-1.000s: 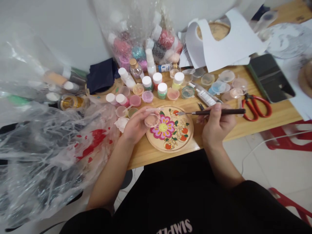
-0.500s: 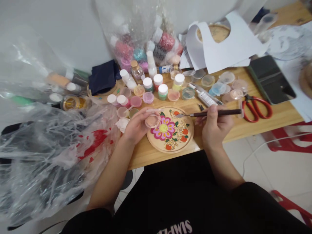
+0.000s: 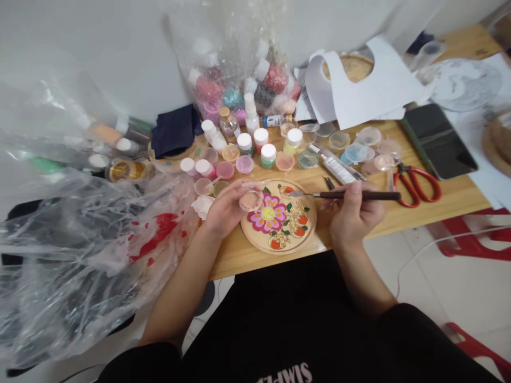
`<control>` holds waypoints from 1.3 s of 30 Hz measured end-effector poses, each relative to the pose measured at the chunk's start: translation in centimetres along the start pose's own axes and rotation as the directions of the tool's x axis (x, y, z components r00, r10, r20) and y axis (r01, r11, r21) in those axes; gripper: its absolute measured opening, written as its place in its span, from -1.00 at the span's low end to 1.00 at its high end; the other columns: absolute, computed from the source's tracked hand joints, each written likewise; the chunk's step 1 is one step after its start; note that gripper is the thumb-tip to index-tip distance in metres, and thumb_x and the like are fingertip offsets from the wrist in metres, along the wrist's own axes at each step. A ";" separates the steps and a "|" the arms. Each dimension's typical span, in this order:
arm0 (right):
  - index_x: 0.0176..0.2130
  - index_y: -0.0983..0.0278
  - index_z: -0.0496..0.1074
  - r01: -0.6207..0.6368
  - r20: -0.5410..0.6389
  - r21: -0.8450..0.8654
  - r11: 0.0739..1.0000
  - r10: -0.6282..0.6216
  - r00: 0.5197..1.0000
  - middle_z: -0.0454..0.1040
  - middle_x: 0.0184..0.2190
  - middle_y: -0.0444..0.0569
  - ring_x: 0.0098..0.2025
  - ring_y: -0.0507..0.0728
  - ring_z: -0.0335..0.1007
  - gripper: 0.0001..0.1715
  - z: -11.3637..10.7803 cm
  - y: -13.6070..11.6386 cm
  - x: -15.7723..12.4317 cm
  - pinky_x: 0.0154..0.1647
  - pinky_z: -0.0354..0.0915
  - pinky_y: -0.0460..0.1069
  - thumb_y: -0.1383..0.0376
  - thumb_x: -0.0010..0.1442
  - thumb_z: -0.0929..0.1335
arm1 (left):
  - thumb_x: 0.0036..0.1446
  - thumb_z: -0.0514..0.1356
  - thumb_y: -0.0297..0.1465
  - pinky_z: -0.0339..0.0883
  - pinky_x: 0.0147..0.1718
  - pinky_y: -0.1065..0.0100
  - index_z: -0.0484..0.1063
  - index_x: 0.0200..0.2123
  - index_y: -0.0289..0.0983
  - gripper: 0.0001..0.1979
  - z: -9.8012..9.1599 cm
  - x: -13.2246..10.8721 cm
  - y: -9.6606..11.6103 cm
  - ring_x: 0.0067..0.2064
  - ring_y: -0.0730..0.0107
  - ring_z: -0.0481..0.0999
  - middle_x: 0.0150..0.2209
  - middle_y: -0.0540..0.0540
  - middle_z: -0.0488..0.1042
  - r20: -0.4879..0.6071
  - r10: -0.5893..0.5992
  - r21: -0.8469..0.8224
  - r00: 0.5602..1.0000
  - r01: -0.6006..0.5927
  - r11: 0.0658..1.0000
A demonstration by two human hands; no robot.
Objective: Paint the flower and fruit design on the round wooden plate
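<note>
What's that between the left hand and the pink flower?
In the head view, a small cup, held by the left hand; below it, some bare board shows before the pink flower.

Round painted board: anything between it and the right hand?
Nothing visible blocks the way. The right hand holds a dark-handled tool, whose thin blade reaches over the round painted board. The small cup in the left hand overlaps the board's left side in view, clear of the blade.

Dark phone point(image 3: 439, 141) near red-handled pliers point(image 3: 418, 185), curled white paper point(image 3: 371, 98), navy sheets point(image 3: 174, 132), crumpled clear plastic point(image 3: 80, 276)
</note>
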State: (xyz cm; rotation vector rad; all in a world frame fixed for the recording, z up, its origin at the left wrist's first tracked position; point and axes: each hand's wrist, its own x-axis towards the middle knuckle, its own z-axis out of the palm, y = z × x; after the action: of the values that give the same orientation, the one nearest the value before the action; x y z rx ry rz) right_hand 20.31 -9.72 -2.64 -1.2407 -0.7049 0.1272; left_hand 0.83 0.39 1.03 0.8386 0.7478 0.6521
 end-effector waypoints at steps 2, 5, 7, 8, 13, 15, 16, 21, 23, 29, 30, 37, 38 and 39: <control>-0.42 0.18 0.41 0.041 0.020 0.061 0.997 -0.043 0.999 0.40 -0.65 -0.27 -0.73 -0.01 0.31 -0.64 0.1 -0.6 0.0 -0.74 0.22 -0.07 0.06 0.32 0.44 | 0.02 0.31 -0.35 0.38 -0.31 0.35 0.60 -0.39 -0.28 -0.89 0.0 0.0 0.0 -0.33 0.38 0.50 -0.36 -0.07 0.58 -0.005 -0.014 -0.012 1.000 0.014 1.000; -0.35 0.19 0.47 0.075 0.097 0.079 0.994 -0.082 0.992 0.45 -0.59 -0.23 -0.66 0.02 0.41 -0.75 0.2 -2.3 -0.3 -0.68 0.32 -0.05 0.13 0.35 0.41 | -0.01 0.35 -0.35 0.37 -0.32 0.37 0.57 -0.38 -0.31 -0.86 0.1 0.1 -0.1 -0.34 0.39 0.50 -0.38 -0.07 0.56 0.012 -0.005 -0.035 1.000 0.005 0.999; -0.31 0.19 0.51 0.124 0.155 0.077 0.989 -0.135 0.979 0.50 -0.54 -0.18 -0.59 0.06 0.50 -0.78 0.3 -3.6 -0.6 -0.65 0.38 -0.02 0.15 0.35 0.41 | -0.01 0.37 -0.35 0.35 -0.32 0.37 0.55 -0.38 -0.31 -0.84 0.2 0.1 -0.1 -0.35 0.41 0.49 -0.40 -0.06 0.54 0.027 0.004 -0.048 1.000 -0.003 0.999; -0.29 0.20 0.53 0.157 0.182 0.076 0.985 -0.169 0.969 0.54 -0.50 -0.14 -0.55 0.08 0.53 -0.81 0.3 -4.1 -0.7 -0.62 0.42 0.00 0.18 0.34 0.41 | -0.01 0.38 -0.34 0.33 -0.32 0.36 0.54 -0.38 -0.31 -0.83 0.2 0.1 -0.1 -0.36 0.42 0.48 -0.41 -0.05 0.53 0.033 0.007 -0.050 0.999 -0.005 0.999; -0.19 0.20 0.59 0.286 0.311 0.086 0.954 -0.298 0.902 0.58 -0.46 -0.11 -0.46 0.12 0.61 -0.88 0.4 -5.4 -1.0 -0.54 0.52 0.02 0.25 0.34 0.41 | -0.03 0.41 -0.29 0.32 -0.31 0.35 0.52 -0.37 -0.33 -0.76 0.3 0.0 0.0 -0.37 0.42 0.48 -0.43 -0.05 0.52 0.043 0.009 -0.033 0.999 -0.008 0.999; -0.18 0.19 0.59 0.307 0.337 0.069 0.949 -0.312 0.889 0.59 -0.45 -0.11 -0.47 0.12 0.61 -0.89 0.4 -5.6 -1.0 -0.53 0.52 0.02 0.27 0.33 0.41 | -0.05 0.43 -0.27 0.33 -0.31 0.35 0.50 -0.37 -0.32 -0.73 0.3 0.0 0.0 -0.36 0.41 0.50 -0.43 -0.04 0.53 0.043 -0.005 -0.049 0.999 0.007 0.999; -0.17 0.19 0.58 0.312 0.340 0.058 0.948 -0.313 0.887 0.59 -0.45 -0.11 -0.46 0.12 0.61 -0.90 0.4 -5.6 -1.0 -0.53 0.52 0.03 0.27 0.33 0.41 | -0.06 0.45 -0.26 0.33 -0.31 0.35 0.49 -0.36 -0.31 -0.71 0.3 0.0 -0.1 -0.36 0.41 0.51 -0.42 -0.04 0.54 0.042 -0.011 -0.060 0.999 0.014 0.998; -0.19 0.18 0.58 0.336 0.326 0.031 0.941 -0.328 0.887 0.58 -0.47 -0.11 -0.49 0.12 0.59 -0.89 0.5 -5.3 -1.1 -0.57 0.47 0.02 0.24 0.33 0.41 | -0.07 0.47 -0.22 0.34 -0.37 0.39 0.50 -0.34 -0.31 -0.65 0.4 0.1 -0.2 -0.40 0.44 0.52 -0.42 -0.02 0.56 0.040 -0.013 -0.087 0.999 0.016 0.996; -0.20 0.19 0.58 0.333 0.327 0.028 0.942 -0.324 0.888 0.58 -0.47 -0.11 -0.49 0.11 0.58 -0.89 0.4 -5.3 -1.2 -0.56 0.46 0.01 0.25 0.33 0.41 | -0.04 0.46 -0.22 0.35 -0.38 0.38 0.49 -0.34 -0.31 -0.67 0.4 0.1 -0.2 -0.41 0.44 0.52 -0.44 -0.01 0.55 0.052 -0.005 -0.099 0.999 0.010 0.995; -0.14 0.16 0.58 0.326 0.408 0.006 0.946 -0.300 0.862 0.64 -0.39 -0.09 -0.40 0.15 0.63 -0.87 0.4 -5.7 -0.9 -0.47 0.52 0.04 0.31 0.28 0.43 | -0.04 0.48 -0.24 0.36 -0.33 0.38 0.50 -0.31 -0.29 -0.68 0.1 0.2 -0.6 -0.37 0.47 0.52 -0.38 0.00 0.55 0.065 0.016 -0.119 0.998 -0.008 0.993; -0.13 0.15 0.57 0.323 0.439 0.001 0.946 -0.291 0.850 0.65 -0.37 -0.09 -0.38 0.15 0.63 -0.85 0.5 -5.9 -0.8 -0.44 0.53 0.05 0.32 0.27 0.43 | -0.05 0.49 -0.23 0.36 -0.33 0.38 0.51 -0.31 -0.29 -0.67 0.0 0.3 -0.7 -0.37 0.47 0.52 -0.38 0.00 0.55 0.072 0.021 -0.115 0.997 -0.012 0.993; -0.17 0.17 0.52 0.357 0.602 -0.016 0.934 -0.276 0.749 0.66 -0.35 -0.09 -0.33 0.11 0.64 -0.87 1.8 -6.8 -0.2 -0.32 0.57 0.01 0.37 0.27 0.39 | -0.13 0.55 -0.16 0.34 -0.31 0.43 0.53 -0.33 -0.29 -0.58 -0.1 0.2 -0.8 -0.34 0.52 0.50 -0.38 0.03 0.54 0.067 0.021 -0.124 0.998 -0.013 0.992; -0.18 0.17 0.51 0.367 0.607 -0.021 0.930 -0.280 0.744 0.66 -0.35 -0.09 -0.34 0.10 0.64 -0.87 1.9 -6.8 -0.2 -0.32 0.57 0.01 0.38 0.27 0.39 | -0.15 0.56 -0.16 0.34 -0.31 0.42 0.53 -0.33 -0.29 -0.57 -0.1 0.2 -0.7 -0.34 0.51 0.50 -0.38 0.03 0.55 0.066 0.014 -0.126 0.998 -0.005 0.992; -0.18 0.17 0.51 0.377 0.610 -0.025 0.926 -0.285 0.739 0.65 -0.36 -0.10 -0.34 0.10 0.64 -0.87 2.0 -6.7 -0.2 -0.33 0.57 0.00 0.38 0.26 0.39 | -0.15 0.56 -0.17 0.34 -0.31 0.41 0.52 -0.33 -0.29 -0.57 -0.1 0.2 -0.7 -0.34 0.50 0.51 -0.37 0.02 0.55 0.066 0.011 -0.127 0.998 -0.002 0.992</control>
State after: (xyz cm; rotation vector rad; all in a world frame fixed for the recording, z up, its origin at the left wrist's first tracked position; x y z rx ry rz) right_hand 17.20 -10.50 3.62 -1.1937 -1.5099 0.1760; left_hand 1.04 0.21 0.33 0.7426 0.6366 0.6671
